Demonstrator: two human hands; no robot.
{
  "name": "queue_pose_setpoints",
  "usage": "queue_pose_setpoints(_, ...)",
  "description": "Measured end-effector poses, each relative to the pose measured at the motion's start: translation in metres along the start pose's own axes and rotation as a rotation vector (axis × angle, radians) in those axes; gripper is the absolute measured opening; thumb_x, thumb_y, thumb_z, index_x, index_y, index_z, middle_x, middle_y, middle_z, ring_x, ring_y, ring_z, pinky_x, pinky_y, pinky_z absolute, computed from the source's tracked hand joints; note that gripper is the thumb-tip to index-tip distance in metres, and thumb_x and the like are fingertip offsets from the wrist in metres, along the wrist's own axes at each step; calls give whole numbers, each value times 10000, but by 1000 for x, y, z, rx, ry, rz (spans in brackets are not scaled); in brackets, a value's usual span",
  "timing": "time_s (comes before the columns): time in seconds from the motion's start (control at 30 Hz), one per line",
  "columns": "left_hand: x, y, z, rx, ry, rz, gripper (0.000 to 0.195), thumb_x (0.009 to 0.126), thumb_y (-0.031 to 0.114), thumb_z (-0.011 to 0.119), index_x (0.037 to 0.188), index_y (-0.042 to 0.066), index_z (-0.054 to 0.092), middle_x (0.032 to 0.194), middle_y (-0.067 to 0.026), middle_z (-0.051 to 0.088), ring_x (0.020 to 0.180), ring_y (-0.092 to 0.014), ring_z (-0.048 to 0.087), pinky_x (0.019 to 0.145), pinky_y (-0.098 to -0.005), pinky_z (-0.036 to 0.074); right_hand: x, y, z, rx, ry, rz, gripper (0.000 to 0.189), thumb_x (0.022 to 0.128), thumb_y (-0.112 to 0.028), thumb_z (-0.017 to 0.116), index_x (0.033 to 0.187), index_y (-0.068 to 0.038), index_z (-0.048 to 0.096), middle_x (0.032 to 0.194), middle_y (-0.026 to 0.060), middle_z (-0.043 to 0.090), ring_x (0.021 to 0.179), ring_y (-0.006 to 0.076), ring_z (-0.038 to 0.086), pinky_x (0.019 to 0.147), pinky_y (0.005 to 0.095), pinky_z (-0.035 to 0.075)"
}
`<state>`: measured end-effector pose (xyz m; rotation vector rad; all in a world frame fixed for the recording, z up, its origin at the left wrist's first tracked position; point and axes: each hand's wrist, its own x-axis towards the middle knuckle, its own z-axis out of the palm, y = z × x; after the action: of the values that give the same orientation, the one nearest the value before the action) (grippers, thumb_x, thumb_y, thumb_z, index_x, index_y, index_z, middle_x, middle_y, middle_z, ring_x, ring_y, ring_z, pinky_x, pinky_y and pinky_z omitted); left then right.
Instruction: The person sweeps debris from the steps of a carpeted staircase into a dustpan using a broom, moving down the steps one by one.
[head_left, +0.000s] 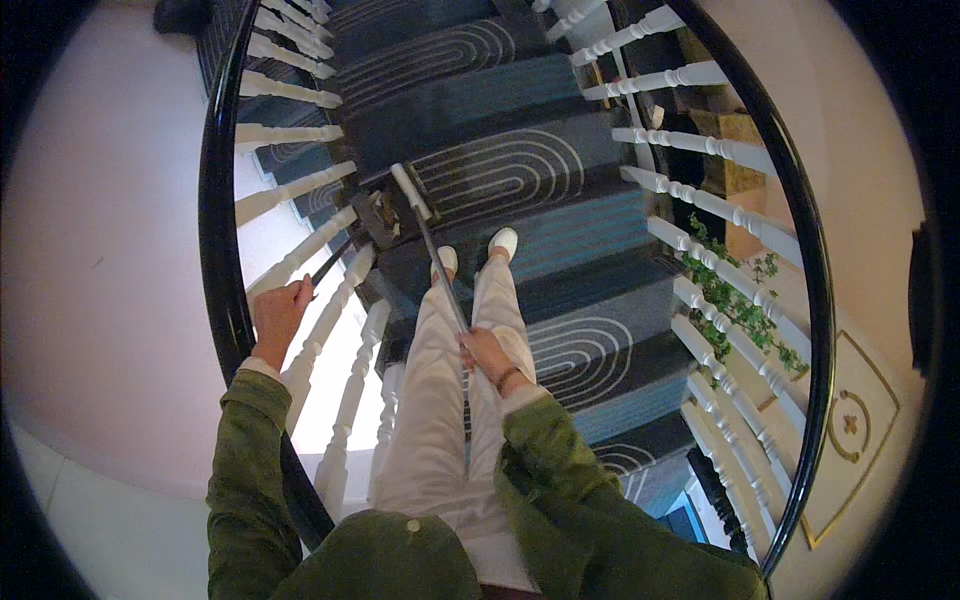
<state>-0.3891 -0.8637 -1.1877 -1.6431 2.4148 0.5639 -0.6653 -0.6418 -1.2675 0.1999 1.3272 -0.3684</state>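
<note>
My right hand grips the grey pole of a broom in front of my thighs. The pole runs down to a white broom head, which rests on a carpeted stair tread beside a dark dustpan. Some brownish debris appears to lie in the pan. Over by the left balusters, my left hand is closed around a dark handle. That handle slopes between the white posts toward the dustpan; the join is hidden.
Dark blue stair carpet with pale looped lines covers the steps under my white shoes. Glossy black handrails and white balusters line both sides. Green leafy vines show behind the right balusters.
</note>
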Motion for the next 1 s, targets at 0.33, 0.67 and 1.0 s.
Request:
queue_pose_setpoints(0.33,13,-11,-3,51,125,36,367,843,296,539,570,64,618,505,-141,547,433,-291,541,426,-366,425,-94,-30,-48,68,51,48,183,872,-187,505,979,-45,459,542,5,379,395,110,378,358,286,329)
queue_pose_setpoints(0.67,12,-6,1,55,124,17,378,841,275,544,539,51,582,481,-140,520,428,-306,525,419,-389,408,-100,-33,-165,-25,315,-134,155,874,-193,502,902,-47,458,535,2,394,381,113,384,334,274,331)
queue_pose_setpoints(1.0,10,10,-4,71,114,49,355,831,290,563,553,73,601,505,-142,537,434,-319,522,414,-394,398,47,-121,-203,-1647,415,-228,232,776,-184,555,586,-56,586,609,104,587,576,247,589,539,373,470)
